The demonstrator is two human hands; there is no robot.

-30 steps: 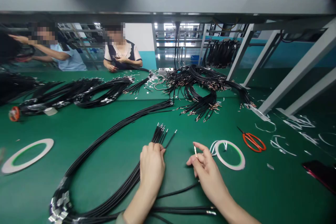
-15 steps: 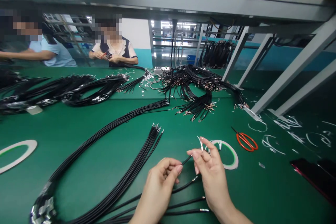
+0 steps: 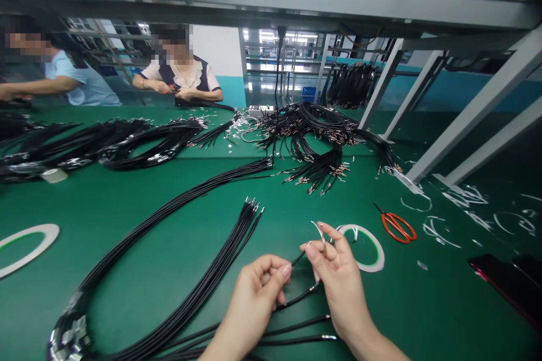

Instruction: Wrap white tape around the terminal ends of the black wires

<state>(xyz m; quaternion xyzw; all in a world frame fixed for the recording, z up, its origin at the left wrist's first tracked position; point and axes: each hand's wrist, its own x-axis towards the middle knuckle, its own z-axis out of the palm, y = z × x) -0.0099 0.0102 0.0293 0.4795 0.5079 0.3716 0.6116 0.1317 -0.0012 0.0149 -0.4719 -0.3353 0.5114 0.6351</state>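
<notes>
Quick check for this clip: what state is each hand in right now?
Left hand: closed, holding a black wire.
Right hand: closed in a pinch, holding a thin white strip at the wire's tip.

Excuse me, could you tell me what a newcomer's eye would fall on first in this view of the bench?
The long black cable bundle sweeping across the green workbench stands out first, with a tangled heap of terminal-tipped wires beyond it. In the foreground, the left hand and right hand hold a single black wire, and orange-handled scissors lie to their right.

Smooth black plastic wires (image 3: pixel 203 287) end in shiny metal terminals (image 3: pixel 70 338).
</notes>
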